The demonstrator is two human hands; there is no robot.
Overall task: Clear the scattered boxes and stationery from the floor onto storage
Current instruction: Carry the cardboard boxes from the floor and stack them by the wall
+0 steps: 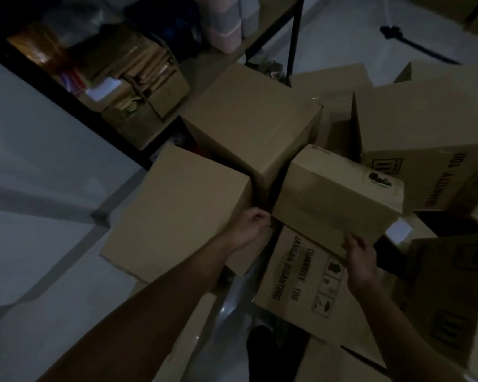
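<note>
Brown corrugated cartons crowd the floor (39, 166) in dim light. Legible print: the flat carton (301, 285) under the hands reads "QUANTITY : 100" and "JANGAN DIBANTING", with handling pictograms beside it; the large carton (425, 133) at right shows "100" and part of a word, unreadable. The small carton (340, 194), closed, plain kraft with a dark logo stamp near one corner, sits tilted on top of the flat carton, between two plain closed cartons (182, 210) (254, 117) and the large one. Right hand (360, 257) grips its near lower corner, fingers curled over the edge. Left hand (253, 224) is curled at its left lower edge; whether it grips cannot be told. Black-framed shelf (138, 86) at upper left holds a box of paper bags. Bare pale floor lies open at left; cartons touch or nearly touch elsewhere.
</note>
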